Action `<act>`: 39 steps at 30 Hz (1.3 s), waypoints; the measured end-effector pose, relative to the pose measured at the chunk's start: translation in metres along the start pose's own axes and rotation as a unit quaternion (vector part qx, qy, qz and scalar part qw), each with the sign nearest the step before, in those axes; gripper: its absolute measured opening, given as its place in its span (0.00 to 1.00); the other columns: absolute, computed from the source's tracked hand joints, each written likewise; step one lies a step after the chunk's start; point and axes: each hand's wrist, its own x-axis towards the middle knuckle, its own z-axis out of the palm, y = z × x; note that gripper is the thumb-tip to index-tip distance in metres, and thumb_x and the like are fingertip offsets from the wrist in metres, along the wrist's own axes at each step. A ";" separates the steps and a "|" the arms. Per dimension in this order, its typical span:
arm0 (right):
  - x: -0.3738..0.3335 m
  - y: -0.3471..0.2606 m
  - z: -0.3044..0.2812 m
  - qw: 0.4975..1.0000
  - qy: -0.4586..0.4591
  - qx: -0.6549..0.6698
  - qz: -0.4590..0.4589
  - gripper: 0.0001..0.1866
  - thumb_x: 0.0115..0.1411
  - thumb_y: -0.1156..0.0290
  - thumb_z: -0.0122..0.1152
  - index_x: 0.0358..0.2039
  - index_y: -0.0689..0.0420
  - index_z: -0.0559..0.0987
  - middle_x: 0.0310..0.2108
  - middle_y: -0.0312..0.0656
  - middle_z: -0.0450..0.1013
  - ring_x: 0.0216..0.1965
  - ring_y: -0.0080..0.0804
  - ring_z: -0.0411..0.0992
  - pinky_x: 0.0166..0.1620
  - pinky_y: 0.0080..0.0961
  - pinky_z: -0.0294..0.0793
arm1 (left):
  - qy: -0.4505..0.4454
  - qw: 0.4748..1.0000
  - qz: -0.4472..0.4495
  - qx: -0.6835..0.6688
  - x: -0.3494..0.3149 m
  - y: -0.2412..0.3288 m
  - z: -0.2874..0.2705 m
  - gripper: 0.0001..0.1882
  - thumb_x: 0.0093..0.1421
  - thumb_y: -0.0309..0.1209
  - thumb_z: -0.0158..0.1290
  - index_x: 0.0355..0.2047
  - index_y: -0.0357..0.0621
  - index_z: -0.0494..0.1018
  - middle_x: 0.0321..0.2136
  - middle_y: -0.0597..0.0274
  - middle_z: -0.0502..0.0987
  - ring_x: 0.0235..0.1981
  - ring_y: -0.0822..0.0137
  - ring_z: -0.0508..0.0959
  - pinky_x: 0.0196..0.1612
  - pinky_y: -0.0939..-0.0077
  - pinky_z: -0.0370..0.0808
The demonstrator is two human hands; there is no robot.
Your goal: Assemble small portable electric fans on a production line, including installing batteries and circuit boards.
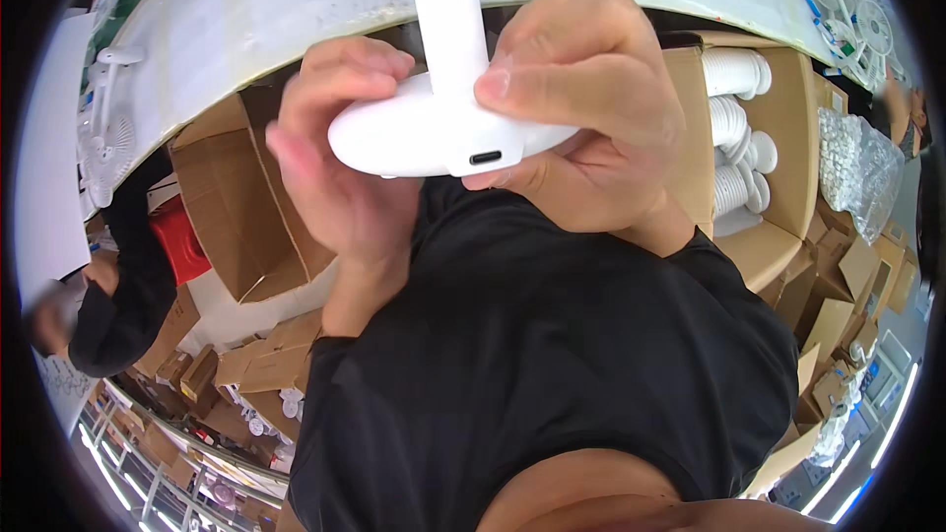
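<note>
A white fan base (434, 133) with an upright white stem (448, 10) is held close to the camera, its small charging slot facing me. My left hand (340, 163) cups the base's left end, fingers wrapped over its top edge. On the right end sits my right hand (591, 108), thumb pressed on top beside the stem and fingers curled underneath. Below the hands, my black shirt (552, 355) fills the middle of the view.
A white worktable (296, 0) curves across the top, with small white fans (108, 138) at its left and more white fan parts (847, 20) at its right. Open cardboard boxes (236, 207) stand below; one at the right holds white stands (734, 128). A person in black (118, 305) sits at the left.
</note>
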 end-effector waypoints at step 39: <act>-0.063 -0.023 0.056 0.814 -0.018 0.505 0.286 0.39 0.55 0.62 0.67 0.64 0.62 0.64 0.64 0.51 0.60 0.61 0.42 0.62 0.61 0.34 0.63 | 0.150 0.975 0.050 0.158 -0.018 0.074 0.015 0.22 0.65 0.37 0.35 0.45 0.33 0.72 0.43 0.48 0.75 0.43 0.61 0.74 0.52 0.72 0.67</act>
